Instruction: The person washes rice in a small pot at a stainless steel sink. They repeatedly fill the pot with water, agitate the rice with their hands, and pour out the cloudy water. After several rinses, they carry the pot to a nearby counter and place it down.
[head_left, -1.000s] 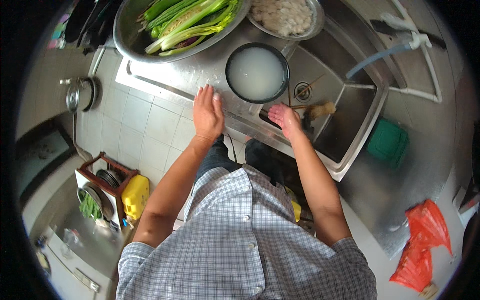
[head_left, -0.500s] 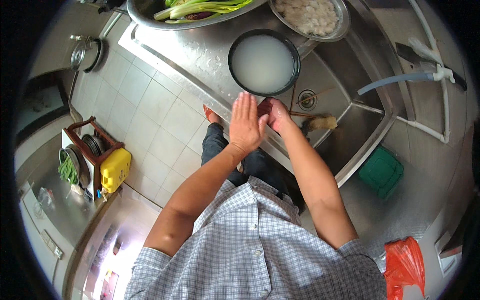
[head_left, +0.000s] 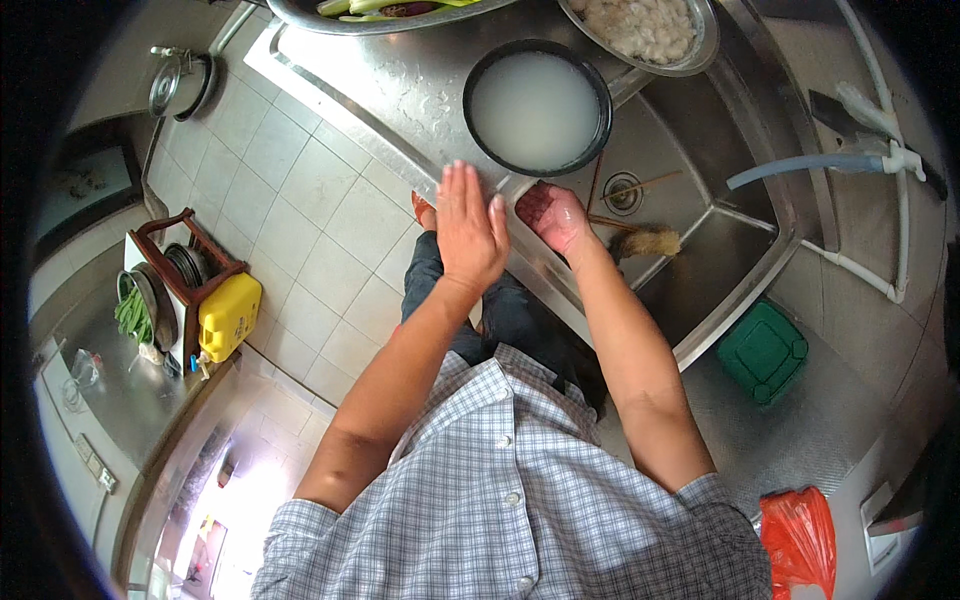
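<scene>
My left hand (head_left: 472,228) is held flat over the front edge of the steel counter, fingers straight and close together, with nothing in it. My right hand (head_left: 560,220) is palm up at the near edge of the sink (head_left: 660,150), looking wet, its fingers loosely curled and partly in shadow; I see nothing in it. The two hands are apart. Just beyond them, a dark-rimmed bowl (head_left: 540,171) of cloudy whitish liquid (head_left: 535,105) stands on the counter beside the basin. Neither hand touches the bowl.
Thin sticks (head_left: 640,192) lie by the drain (head_left: 622,193), near a tan scrubber (head_left: 650,242). A grey-blue hose (head_left: 800,170) reaches over the sink. Behind are a bowl of pale pieces (head_left: 640,28) and a metal basin (head_left: 390,24) of green vegetables. A green bin (head_left: 762,350) stands right.
My hands have drawn apart: the left shifted slightly left, while the right turned palm up and opened out. The view has shifted a little.
</scene>
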